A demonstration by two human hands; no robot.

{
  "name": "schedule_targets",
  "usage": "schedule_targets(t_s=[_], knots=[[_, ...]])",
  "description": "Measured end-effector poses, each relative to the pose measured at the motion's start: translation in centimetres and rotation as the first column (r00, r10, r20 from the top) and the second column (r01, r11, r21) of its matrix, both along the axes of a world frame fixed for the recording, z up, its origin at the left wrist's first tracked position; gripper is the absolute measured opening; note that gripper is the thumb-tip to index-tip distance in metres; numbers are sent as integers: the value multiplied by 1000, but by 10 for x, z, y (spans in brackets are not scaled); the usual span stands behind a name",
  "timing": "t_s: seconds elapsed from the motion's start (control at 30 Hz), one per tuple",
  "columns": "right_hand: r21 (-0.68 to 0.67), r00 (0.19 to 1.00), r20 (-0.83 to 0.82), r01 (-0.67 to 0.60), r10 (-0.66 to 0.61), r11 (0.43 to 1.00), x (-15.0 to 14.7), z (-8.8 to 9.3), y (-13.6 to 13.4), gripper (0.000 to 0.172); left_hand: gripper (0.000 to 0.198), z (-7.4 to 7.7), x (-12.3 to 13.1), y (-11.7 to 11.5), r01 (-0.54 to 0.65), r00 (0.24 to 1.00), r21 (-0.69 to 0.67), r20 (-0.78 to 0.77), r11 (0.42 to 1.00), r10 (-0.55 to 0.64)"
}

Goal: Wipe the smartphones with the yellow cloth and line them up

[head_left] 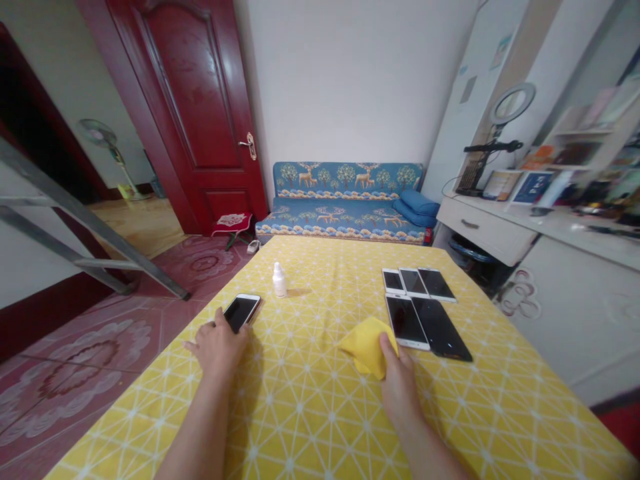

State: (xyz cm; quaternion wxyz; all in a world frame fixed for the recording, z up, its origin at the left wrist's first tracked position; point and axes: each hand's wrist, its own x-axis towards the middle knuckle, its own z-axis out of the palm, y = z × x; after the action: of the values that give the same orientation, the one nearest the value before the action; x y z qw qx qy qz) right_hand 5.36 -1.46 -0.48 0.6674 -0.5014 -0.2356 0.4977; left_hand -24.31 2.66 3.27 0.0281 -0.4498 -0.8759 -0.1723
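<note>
At the left of the table, my left hand (220, 343) grips the lower end of a smartphone (241, 309) by its sides, with fingers on either edge. Its dark screen faces up; whether it lies flat or is slightly raised I cannot tell. My right hand (400, 380) is closed on a bunched yellow cloth (367, 347), thumb on top, just above the tabletop. Close to that hand lies a white-framed smartphone (407, 321), and beside it a larger black phone (440, 328). A small white dropper bottle (279, 280) stands upright beyond the left phone.
Behind the two right-hand phones, three more lie in a row, including a white one (394, 281). A yellow patterned cloth covers the table (310, 413). Past its far edge is a blue sofa (340, 213). A white cabinet (575, 293) stands right, a metal ladder (100, 233) left.
</note>
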Motion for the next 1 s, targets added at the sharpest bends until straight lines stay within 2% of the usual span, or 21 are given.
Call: schedule_targets(t_s=[0.13,0.3,0.4,0.5,0.57,0.63,0.73,0.77,0.8,0.83,0.87,0.93,0.97,1.0], knots=[[-13,1000,6,4,-4,1000,0,-1,0,48,79,2,-1,-1,-45,999,6,-2,999,45],[0,999,38,-28,28,1000,-1,-2,0,41,81,1,-2,-2,-27,999,79,-21,996,29],[4,999,20,-39,39,999,-1,-1,0,46,86,7,0,-4,-28,1000,111,15,993,26],[3,999,8,-38,38,999,-1,0,-1,49,89,14,3,-6,-87,994,187,82,979,73],[5,999,1,-33,33,999,-1,0,-1,49,92,17,6,-7,-135,984,294,151,946,94],[5,1000,-7,-24,24,1000,-2,1,-1,48,93,18,8,-7,-163,966,424,250,891,58],[14,998,-56,18,-17,1000,-2,4,0,46,92,18,15,-3,-163,890,575,437,802,-132],[16,995,-94,34,-33,999,-2,5,0,45,89,17,19,-1,-149,823,603,515,784,-240],[14,989,-142,48,-45,999,-1,7,1,43,85,17,24,0,-127,715,619,599,775,-361],[4,979,-193,64,-62,998,-1,8,2,41,80,17,30,0,-103,562,625,679,774,-473],[-12,966,-246,76,-77,997,1,10,4,38,75,16,36,-1,-77,369,622,744,779,-557],[-41,931,-350,94,-102,995,4,12,7,30,66,15,51,-6,-36,-35,583,811,812,-584],[-52,910,-399,101,-114,993,6,12,9,25,63,15,59,-9,-15,-202,554,814,833,-545],[-58,888,-445,102,-117,993,9,13,10,21,59,15,66,-13,-2,-324,518,809,856,-490]])
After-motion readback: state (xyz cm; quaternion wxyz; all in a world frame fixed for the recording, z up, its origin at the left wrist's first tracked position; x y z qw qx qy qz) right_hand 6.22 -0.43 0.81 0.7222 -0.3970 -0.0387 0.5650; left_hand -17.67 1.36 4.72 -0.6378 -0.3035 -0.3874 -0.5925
